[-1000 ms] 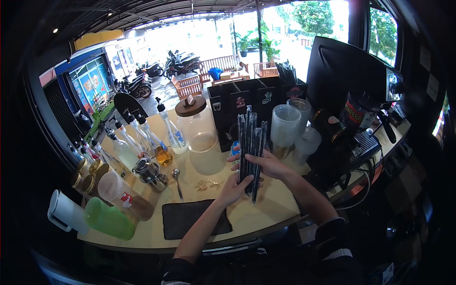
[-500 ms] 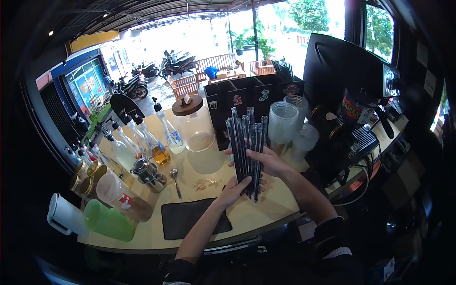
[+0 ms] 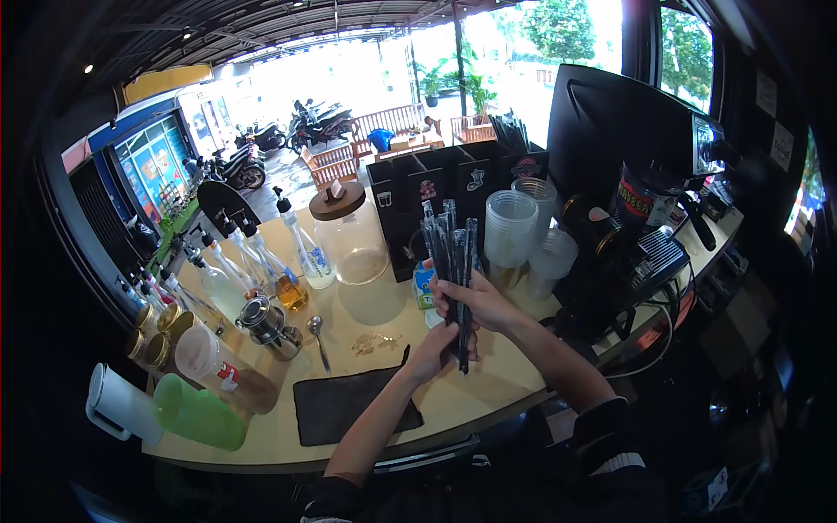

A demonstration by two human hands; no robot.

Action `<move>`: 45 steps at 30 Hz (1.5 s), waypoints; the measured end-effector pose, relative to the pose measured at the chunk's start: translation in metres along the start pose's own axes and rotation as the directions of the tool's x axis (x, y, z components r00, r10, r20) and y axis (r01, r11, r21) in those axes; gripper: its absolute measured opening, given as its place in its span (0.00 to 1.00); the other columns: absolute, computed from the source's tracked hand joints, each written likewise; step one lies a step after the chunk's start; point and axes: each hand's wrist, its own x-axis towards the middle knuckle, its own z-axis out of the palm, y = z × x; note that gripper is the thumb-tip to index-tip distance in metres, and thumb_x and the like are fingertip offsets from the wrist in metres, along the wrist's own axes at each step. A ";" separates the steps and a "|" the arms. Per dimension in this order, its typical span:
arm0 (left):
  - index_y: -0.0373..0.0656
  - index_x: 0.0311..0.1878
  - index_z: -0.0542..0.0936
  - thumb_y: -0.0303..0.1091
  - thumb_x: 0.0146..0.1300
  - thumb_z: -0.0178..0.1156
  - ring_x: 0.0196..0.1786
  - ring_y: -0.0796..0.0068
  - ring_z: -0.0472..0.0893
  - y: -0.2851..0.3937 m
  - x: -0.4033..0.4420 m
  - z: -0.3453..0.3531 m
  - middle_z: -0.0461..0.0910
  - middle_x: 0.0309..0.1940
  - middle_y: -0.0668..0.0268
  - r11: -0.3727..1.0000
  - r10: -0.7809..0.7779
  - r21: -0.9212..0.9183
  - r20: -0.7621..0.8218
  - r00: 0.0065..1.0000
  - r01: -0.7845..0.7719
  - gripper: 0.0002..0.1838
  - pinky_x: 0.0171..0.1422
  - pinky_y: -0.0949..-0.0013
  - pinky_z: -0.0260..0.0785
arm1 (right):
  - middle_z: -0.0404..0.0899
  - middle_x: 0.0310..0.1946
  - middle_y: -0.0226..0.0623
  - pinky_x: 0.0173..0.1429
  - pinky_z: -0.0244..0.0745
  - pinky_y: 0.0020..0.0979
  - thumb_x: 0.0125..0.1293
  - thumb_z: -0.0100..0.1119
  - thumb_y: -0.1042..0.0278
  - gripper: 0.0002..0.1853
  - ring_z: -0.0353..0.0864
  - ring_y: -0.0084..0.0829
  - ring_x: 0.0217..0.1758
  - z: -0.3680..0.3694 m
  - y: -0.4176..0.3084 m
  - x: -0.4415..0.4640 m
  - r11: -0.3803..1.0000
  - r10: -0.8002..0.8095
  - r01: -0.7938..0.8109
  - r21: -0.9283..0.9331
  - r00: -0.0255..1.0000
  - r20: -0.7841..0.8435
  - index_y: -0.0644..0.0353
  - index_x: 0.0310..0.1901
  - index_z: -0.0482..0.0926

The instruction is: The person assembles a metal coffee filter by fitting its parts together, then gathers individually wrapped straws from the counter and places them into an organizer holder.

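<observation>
Both hands are wrapped round an upright bundle of dark straws [image 3: 450, 244] in clear wrappers, held above the counter. My left hand [image 3: 431, 354] closes on the lower part of the bundle, thumb to the front. Higher up, my right hand [image 3: 479, 302] grips the middle of it from the right. Just behind the bundle a small blue-and-white pack [image 3: 425, 284] is partly hidden. A black cloth [image 3: 349, 408] lies flat on the counter at the lower left of my hands, with a spoon [image 3: 319, 343] and light brown crumbs [image 3: 377, 343] beyond it.
A black divided box [image 3: 445, 183] stands behind my hands, beside a lidded glass jar [image 3: 353, 240]. Stacked plastic cups [image 3: 512, 228] and a black machine [image 3: 623, 131] are on the right. Pump bottles [image 3: 305, 248], a metal pot [image 3: 268, 324] and a green pitcher [image 3: 196, 414] line the left.
My hands have squeezed the straws into a narrower, tighter bundle. The right hand's fingers now wrap further round it, and the blue-and-white pack behind has come into sight.
</observation>
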 end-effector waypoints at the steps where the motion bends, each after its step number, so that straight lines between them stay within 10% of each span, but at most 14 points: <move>1: 0.38 0.45 0.69 0.43 0.70 0.42 0.30 0.72 0.75 -0.002 0.002 -0.001 0.72 0.28 0.63 1.000 0.001 0.002 0.002 1.000 -0.001 0.17 0.44 0.65 0.71 | 0.69 0.30 0.29 0.36 0.71 0.23 0.67 0.50 0.67 0.19 0.71 0.19 0.30 0.000 0.003 0.002 0.999 -0.038 0.039 0.007 0.999 -0.021 0.60 0.58 0.61; 3: 0.42 0.37 0.68 0.39 0.68 0.49 0.21 0.80 0.67 -0.006 0.006 -0.004 0.65 0.20 0.71 0.920 -0.025 0.385 -0.113 0.993 0.067 0.10 0.35 0.72 0.69 | 0.69 0.28 0.28 0.33 0.69 0.22 0.67 0.50 0.67 0.17 0.70 0.18 0.28 0.002 0.003 0.004 0.997 -0.078 0.078 0.012 0.996 -0.040 0.60 0.55 0.63; 8: 0.44 0.34 0.67 0.35 0.64 0.55 0.18 0.84 0.65 -0.005 0.017 -0.008 0.63 0.15 0.74 0.949 -0.075 0.290 -0.175 0.982 0.124 0.09 0.26 0.77 0.62 | 0.68 0.17 0.26 0.28 0.69 0.22 0.67 0.51 0.64 0.10 0.69 0.17 0.20 -0.003 -0.003 0.014 0.982 -0.152 0.128 -0.139 0.972 -0.178 0.60 0.43 0.68; 11: 0.42 0.29 0.69 0.39 0.62 0.57 0.19 0.85 0.67 0.001 0.024 0.004 0.66 0.16 0.73 0.837 0.099 0.546 -0.235 0.967 0.047 0.12 0.23 0.76 0.59 | 0.68 0.16 0.26 0.28 0.70 0.21 0.65 0.54 0.62 0.11 0.71 0.17 0.20 -0.004 0.002 0.010 0.953 -0.156 0.096 -0.288 0.969 -0.193 0.60 0.41 0.69; 17: 0.42 0.26 0.69 0.40 0.60 0.59 0.18 0.86 0.64 -0.030 0.036 -0.016 0.65 0.16 0.76 0.869 0.192 0.495 -0.344 0.919 0.004 0.14 0.21 0.77 0.56 | 0.70 0.47 0.35 0.52 0.68 0.27 0.60 0.60 0.62 0.22 0.72 0.24 0.50 0.000 -0.034 0.003 0.758 -0.413 0.304 -0.577 0.908 -0.065 0.58 0.53 0.65; 19: 0.42 0.24 0.68 0.41 0.60 0.60 0.16 0.86 0.63 -0.039 0.038 -0.022 0.64 0.14 0.76 0.782 0.172 0.619 -0.321 0.931 0.069 0.16 0.20 0.77 0.55 | 0.69 0.54 0.36 0.56 0.67 0.32 0.61 0.57 0.67 0.22 0.73 0.27 0.50 0.000 -0.057 0.002 0.469 -0.588 0.351 -0.810 0.809 0.010 0.59 0.56 0.65; 21: 0.43 0.24 0.69 0.41 0.60 0.60 0.16 0.86 0.63 -0.041 0.038 -0.017 0.64 0.14 0.76 0.771 0.155 0.630 -0.322 0.934 0.089 0.16 0.19 0.77 0.54 | 0.69 0.56 0.37 0.55 0.68 0.35 0.62 0.55 0.67 0.23 0.74 0.30 0.50 -0.010 -0.059 0.000 0.346 -0.564 0.345 -0.872 0.820 0.100 0.60 0.58 0.65; 23: 0.43 0.23 0.69 0.42 0.60 0.60 0.15 0.86 0.62 -0.041 0.040 -0.014 0.64 0.13 0.76 0.758 0.139 0.643 -0.323 0.936 0.109 0.17 0.19 0.76 0.54 | 0.70 0.54 0.42 0.51 0.70 0.33 0.63 0.54 0.64 0.22 0.77 0.35 0.46 -0.023 -0.050 0.002 0.204 -0.142 0.323 -0.924 0.944 0.299 0.60 0.58 0.65; 32: 0.38 0.34 0.71 0.40 0.60 0.60 0.16 0.85 0.66 -0.016 0.062 0.004 0.68 0.17 0.72 0.767 0.284 0.638 -0.244 0.927 -0.068 0.14 0.19 0.77 0.56 | 0.68 0.56 0.42 0.58 0.68 0.31 0.60 0.59 0.68 0.31 0.70 0.32 0.56 -0.014 -0.062 -0.016 0.725 -0.307 0.226 -0.651 0.952 -0.012 0.58 0.63 0.57; 35: 0.37 0.49 0.67 0.38 0.58 0.62 0.27 0.82 0.74 -0.002 0.076 0.018 0.73 0.31 0.66 0.685 0.263 0.727 -0.194 0.945 -0.041 0.21 0.29 0.77 0.65 | 0.77 0.34 0.34 0.43 0.73 0.24 0.63 0.57 0.65 0.15 0.77 0.20 0.39 -0.013 -0.070 -0.011 0.788 -0.031 0.002 -0.616 0.999 -0.036 0.61 0.48 0.70; 38: 0.41 0.57 0.62 0.36 0.55 0.65 0.56 0.76 0.68 0.021 0.087 0.038 0.69 0.51 0.63 0.683 0.360 0.672 0.029 0.933 -0.285 0.30 0.57 0.70 0.61 | 0.72 0.19 0.29 0.25 0.69 0.23 0.63 0.53 0.68 0.06 0.73 0.18 0.19 -0.013 -0.117 0.008 0.805 -0.362 0.161 -0.571 0.896 -0.258 0.61 0.37 0.71; 43: 0.44 0.56 0.64 0.35 0.56 0.63 0.53 0.75 0.70 0.029 0.115 0.010 0.70 0.50 0.65 0.633 0.478 0.707 -0.036 0.878 -0.315 0.26 0.55 0.69 0.65 | 0.67 0.15 0.24 0.25 0.67 0.23 0.65 0.52 0.67 0.06 0.67 0.17 0.17 -0.059 -0.238 0.066 0.573 -0.770 0.434 -0.696 0.575 -0.275 0.59 0.33 0.72; 45: 0.44 0.56 0.65 0.33 0.58 0.62 0.52 0.75 0.70 0.032 0.124 0.001 0.70 0.49 0.65 0.644 0.512 0.695 -0.079 0.856 -0.321 0.24 0.53 0.70 0.67 | 0.67 0.17 0.27 0.26 0.67 0.24 0.65 0.52 0.66 0.08 0.67 0.18 0.18 -0.093 -0.268 0.091 0.441 -0.832 0.289 -0.849 0.486 -0.267 0.60 0.31 0.72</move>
